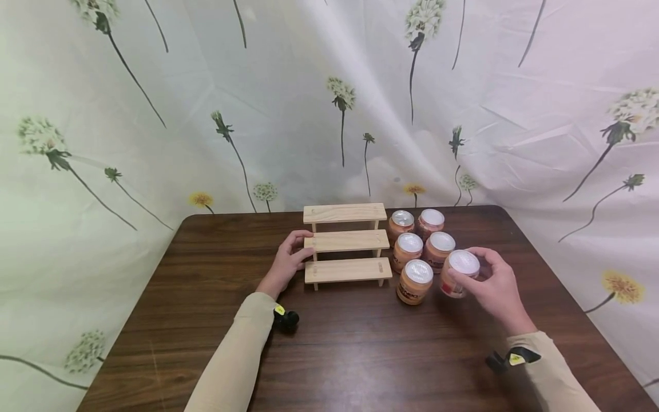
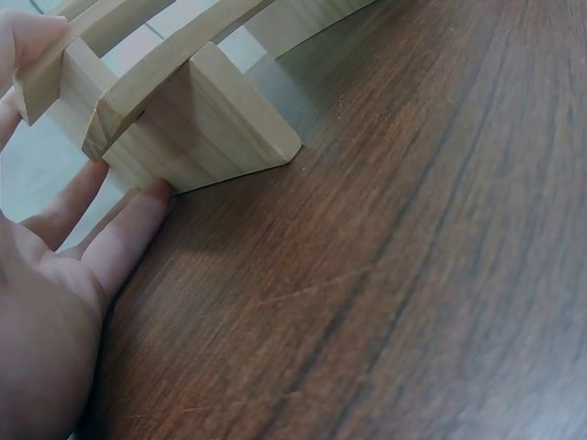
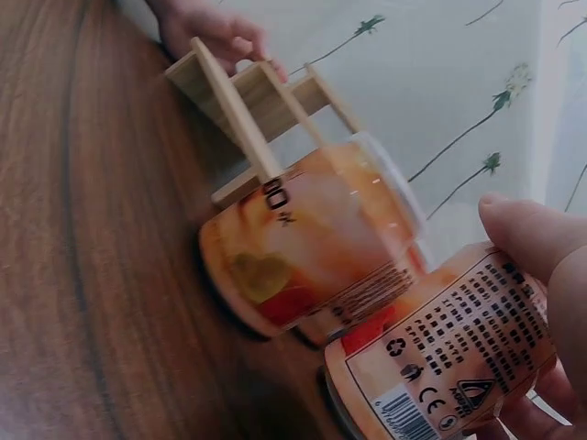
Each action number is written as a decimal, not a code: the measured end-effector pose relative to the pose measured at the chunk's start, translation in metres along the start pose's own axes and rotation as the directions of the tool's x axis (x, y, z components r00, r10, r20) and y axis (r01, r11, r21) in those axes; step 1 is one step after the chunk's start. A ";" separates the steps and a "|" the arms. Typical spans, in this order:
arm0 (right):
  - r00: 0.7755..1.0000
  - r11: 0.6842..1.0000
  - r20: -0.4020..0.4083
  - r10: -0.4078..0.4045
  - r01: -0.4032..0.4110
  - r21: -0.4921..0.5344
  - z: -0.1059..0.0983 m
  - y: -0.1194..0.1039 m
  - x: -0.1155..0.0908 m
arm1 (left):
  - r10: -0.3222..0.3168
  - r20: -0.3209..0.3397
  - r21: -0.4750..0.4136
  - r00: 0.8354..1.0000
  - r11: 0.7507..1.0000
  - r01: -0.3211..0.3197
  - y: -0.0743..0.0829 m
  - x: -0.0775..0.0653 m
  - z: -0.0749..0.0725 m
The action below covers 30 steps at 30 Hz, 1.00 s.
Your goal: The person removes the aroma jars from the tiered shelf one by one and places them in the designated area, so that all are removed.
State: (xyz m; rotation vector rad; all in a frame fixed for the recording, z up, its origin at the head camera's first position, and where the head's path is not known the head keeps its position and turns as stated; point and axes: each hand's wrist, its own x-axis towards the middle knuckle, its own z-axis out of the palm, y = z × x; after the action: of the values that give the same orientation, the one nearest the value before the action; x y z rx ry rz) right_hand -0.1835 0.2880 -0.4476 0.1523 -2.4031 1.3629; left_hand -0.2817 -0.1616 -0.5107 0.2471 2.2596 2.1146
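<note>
A three-step wooden display rack (image 1: 347, 240) stands near the back of the table. My left hand (image 1: 290, 260) holds its left end, thumb and fingers about the middle step; in the left wrist view, lower fingers touch the side panel (image 2: 211, 119). My right hand (image 1: 494, 283) grips an orange-labelled jar (image 1: 460, 280) with a clear lid, thumb on one side and fingers round the other. Its printed text and barcode face the right wrist camera. Beside it sits a similar jar (image 1: 414, 281), and several more jars (image 1: 407, 252) cluster between it and the rack.
The dark wood-grain table (image 1: 329, 355) carries everything. A pale flowered cloth (image 1: 288, 103) hangs behind and along the sides. The back row of jars, including one with a silvery top (image 1: 402, 218), stands close to the rack's right end.
</note>
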 end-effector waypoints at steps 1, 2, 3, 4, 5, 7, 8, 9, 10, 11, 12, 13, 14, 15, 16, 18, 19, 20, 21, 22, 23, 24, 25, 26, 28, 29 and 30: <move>1.000 1.000 0.012 0.001 -0.001 -0.007 0.002 0.003 -0.001 | 0.000 0.000 0.001 1.000 1.000 0.000 0.000 0.000 0.000; 1.000 1.000 0.024 0.002 -0.002 -0.017 0.004 0.006 -0.002 | 0.002 0.000 0.000 1.000 1.000 -0.002 0.000 0.000 0.000; 0.999 1.000 0.033 0.005 -0.004 -0.022 0.005 0.009 -0.003 | 0.004 0.001 -0.001 1.000 1.000 -0.004 0.000 -0.001 0.001; 0.999 1.000 0.042 0.007 -0.006 -0.028 0.006 0.012 -0.004 | 0.006 0.002 -0.003 1.000 1.000 -0.006 0.001 -0.001 0.001; 0.999 0.999 0.050 0.009 -0.007 -0.037 0.007 0.015 -0.005 | 0.007 0.003 -0.003 1.000 1.000 -0.007 0.001 -0.001 0.002; 0.998 0.998 0.059 0.013 -0.009 -0.059 0.009 0.019 -0.007 | 0.009 0.004 -0.007 1.000 1.000 -0.009 0.002 0.000 0.003; 0.998 0.997 0.059 0.014 -0.010 -0.073 0.009 0.020 -0.008 | 0.010 0.003 -0.006 1.000 1.000 -0.010 0.002 0.000 0.003; 0.998 0.996 0.059 0.017 -0.012 -0.086 0.010 0.022 -0.009 | 0.011 0.004 -0.003 1.000 1.000 -0.011 0.002 0.000 0.003; 0.998 0.995 0.059 0.021 -0.015 -0.097 0.010 0.023 -0.009 | 0.010 0.003 -0.002 1.000 1.000 -0.010 0.002 0.000 0.004; 0.998 0.994 0.060 0.026 -0.019 -0.108 0.010 0.024 -0.009 | 0.011 0.004 0.000 1.000 1.000 -0.011 0.002 0.001 0.004; 0.998 0.993 0.059 0.031 -0.024 -0.114 0.010 0.024 -0.010 | 0.013 0.005 0.002 1.000 1.000 -0.013 0.002 0.001 0.004; 0.998 0.992 0.060 0.036 -0.028 -0.121 0.010 0.025 -0.010 | 0.013 0.005 0.005 1.000 1.000 -0.013 0.002 0.002 0.004; 0.997 0.991 0.063 0.040 -0.032 -0.128 0.010 0.026 -0.009 | 0.013 0.006 0.007 1.000 1.000 -0.013 0.001 0.002 0.004; 0.997 0.991 0.068 0.046 -0.037 -0.130 0.010 0.026 -0.009 | 0.013 0.008 0.007 1.000 1.000 -0.013 0.001 0.002 0.004; 0.996 0.990 0.074 0.051 -0.041 -0.133 0.010 0.027 -0.009 | 0.013 0.009 0.006 1.000 1.000 -0.013 0.001 0.002 0.004; 0.994 0.989 0.090 0.059 -0.046 -0.141 0.009 0.027 -0.008 | 0.012 0.011 0.005 1.000 1.000 -0.012 0.000 0.002 0.003; 0.993 0.989 0.101 0.063 -0.048 -0.143 0.009 0.028 -0.008 | 0.009 0.012 0.004 1.000 1.000 -0.009 0.000 0.002 0.003; 0.992 0.988 0.113 0.064 -0.047 -0.148 0.008 0.028 -0.007 | 0.008 0.011 0.004 1.000 1.000 -0.008 0.001 0.002 0.003; 0.990 0.987 0.122 0.063 -0.044 -0.154 0.008 0.029 -0.007 | 0.004 0.010 0.003 1.000 1.000 -0.004 0.000 0.002 0.002; 0.989 0.987 0.133 0.061 -0.040 -0.157 0.007 0.030 -0.006 | 0.002 0.008 0.000 1.000 1.000 -0.002 0.001 0.002 0.002; 0.988 0.987 0.142 0.058 -0.036 -0.154 0.007 0.030 -0.005 | -0.001 0.006 0.001 1.000 1.000 0.001 0.000 0.002 0.002; 0.987 0.988 0.149 0.052 -0.029 -0.154 0.007 0.031 -0.004 | -0.003 0.004 -0.001 1.000 1.000 0.003 0.001 0.002 0.002; 0.987 0.988 0.154 0.047 -0.023 -0.153 0.007 0.032 -0.003 | -0.004 0.002 -0.005 1.000 1.000 0.004 0.000 0.002 0.001; 0.987 0.988 0.158 0.042 -0.017 -0.155 0.006 0.032 -0.002 | -0.004 0.000 -0.007 1.000 1.000 0.004 0.000 0.003 0.001; 0.986 0.988 0.160 0.038 -0.014 -0.153 0.006 0.033 -0.001 | -0.005 0.003 -0.011 1.000 1.000 0.005 0.000 0.003 0.001; 0.987 0.988 0.158 0.038 -0.013 -0.155 0.007 0.033 -0.001 | -0.005 0.005 -0.009 1.000 1.000 0.005 0.000 0.004 0.000; 0.986 0.988 0.159 0.040 -0.015 -0.156 0.007 0.033 -0.001 | -0.007 0.006 -0.010 1.000 1.000 0.007 0.000 0.004 0.000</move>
State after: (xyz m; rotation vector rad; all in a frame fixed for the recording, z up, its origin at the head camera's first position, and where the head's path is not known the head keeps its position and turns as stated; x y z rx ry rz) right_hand -0.1935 0.2995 -0.4775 0.1961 -2.6432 1.2121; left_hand -0.2853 -0.1613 -0.5108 0.2438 2.2432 2.1182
